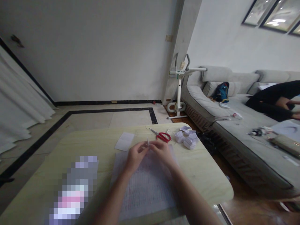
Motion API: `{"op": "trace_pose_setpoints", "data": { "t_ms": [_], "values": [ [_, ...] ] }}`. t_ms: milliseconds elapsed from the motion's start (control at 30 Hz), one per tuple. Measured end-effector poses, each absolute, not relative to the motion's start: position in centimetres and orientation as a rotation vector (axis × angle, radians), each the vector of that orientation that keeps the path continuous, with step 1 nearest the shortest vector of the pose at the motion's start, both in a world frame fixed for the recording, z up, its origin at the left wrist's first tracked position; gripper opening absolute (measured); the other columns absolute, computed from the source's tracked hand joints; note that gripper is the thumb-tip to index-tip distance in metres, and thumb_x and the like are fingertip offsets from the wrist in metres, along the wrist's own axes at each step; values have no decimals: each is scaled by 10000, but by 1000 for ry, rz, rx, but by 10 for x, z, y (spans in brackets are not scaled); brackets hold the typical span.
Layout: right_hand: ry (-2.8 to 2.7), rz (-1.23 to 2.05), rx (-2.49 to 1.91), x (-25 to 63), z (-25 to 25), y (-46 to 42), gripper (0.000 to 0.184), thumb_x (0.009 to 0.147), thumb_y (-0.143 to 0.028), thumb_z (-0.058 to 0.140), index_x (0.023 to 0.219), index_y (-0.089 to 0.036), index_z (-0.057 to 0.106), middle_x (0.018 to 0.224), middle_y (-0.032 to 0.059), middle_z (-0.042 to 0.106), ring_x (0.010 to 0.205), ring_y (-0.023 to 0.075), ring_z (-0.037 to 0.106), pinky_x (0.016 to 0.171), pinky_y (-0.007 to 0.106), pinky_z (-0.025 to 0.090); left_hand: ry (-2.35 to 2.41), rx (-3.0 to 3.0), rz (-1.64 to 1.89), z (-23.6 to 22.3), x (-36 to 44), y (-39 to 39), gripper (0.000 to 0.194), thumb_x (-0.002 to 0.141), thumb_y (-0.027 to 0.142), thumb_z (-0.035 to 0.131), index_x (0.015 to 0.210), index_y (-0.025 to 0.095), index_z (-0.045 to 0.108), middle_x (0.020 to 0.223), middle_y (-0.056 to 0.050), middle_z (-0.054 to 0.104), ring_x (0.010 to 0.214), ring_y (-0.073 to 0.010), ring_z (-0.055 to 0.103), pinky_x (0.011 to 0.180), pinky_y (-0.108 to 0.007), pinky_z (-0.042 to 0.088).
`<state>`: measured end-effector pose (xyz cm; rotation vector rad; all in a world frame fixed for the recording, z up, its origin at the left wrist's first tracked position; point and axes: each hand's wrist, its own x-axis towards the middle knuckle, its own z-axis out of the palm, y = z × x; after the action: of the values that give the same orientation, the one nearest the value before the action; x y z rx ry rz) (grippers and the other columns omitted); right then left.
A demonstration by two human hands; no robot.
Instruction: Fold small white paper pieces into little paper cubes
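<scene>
My left hand (137, 153) and my right hand (161, 151) meet over the table, fingertips pinched together. Between them a small piece of white paper (148, 141) stands up as a thin sliver; its lower part is hidden by my fingers. Beneath both hands lies a large sheet of paper (147, 190) covered in lines of writing. Just beyond my left hand is a small pale sheet (125, 141). Scissors with red handles (163, 137) lie beyond my right hand, blades pointing away to the left. Several folded white paper pieces (190, 140) are piled to their right.
The pale wooden table (206, 175) has rounded corners. A pixelated patch (72, 193) covers something at its left. On the right stand a grey sofa (234, 140) and white exercise equipment (179, 90). A person in dark clothing (276, 97) leans over the sofa.
</scene>
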<state>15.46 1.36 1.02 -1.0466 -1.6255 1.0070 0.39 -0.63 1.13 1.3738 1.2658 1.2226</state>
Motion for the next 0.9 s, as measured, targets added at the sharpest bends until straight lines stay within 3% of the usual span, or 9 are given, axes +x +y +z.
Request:
{"op": "trace_pose_setpoints", "data": {
  "t_ms": [300,633,900],
  "values": [
    [-1672,951,-1088,154,4,15,207,802,-223,563,965,-185,685,833,44,697,712,164,638,665,268,501,1225,1501,1248,-1,4,-3,342,775,357,614,1046,154,655,957,-85,712,820,-199,679,719,-286,539],
    [-1635,803,-1105,146,5,11,244,779,-151,542,988,-184,663,843,50,699,708,163,651,647,264,511,1330,1584,1309,-4,5,-2,255,796,310,579,981,154,659,943,-86,712,838,-197,681,720,-286,545],
    [-1609,779,-1111,145,7,8,286,764,-154,546,1037,-180,628,858,64,706,740,181,662,667,294,525,1377,1735,1249,2,6,-6,293,822,288,558,1076,156,619,958,-89,703,775,-172,675,687,-272,544]
  ]
}}
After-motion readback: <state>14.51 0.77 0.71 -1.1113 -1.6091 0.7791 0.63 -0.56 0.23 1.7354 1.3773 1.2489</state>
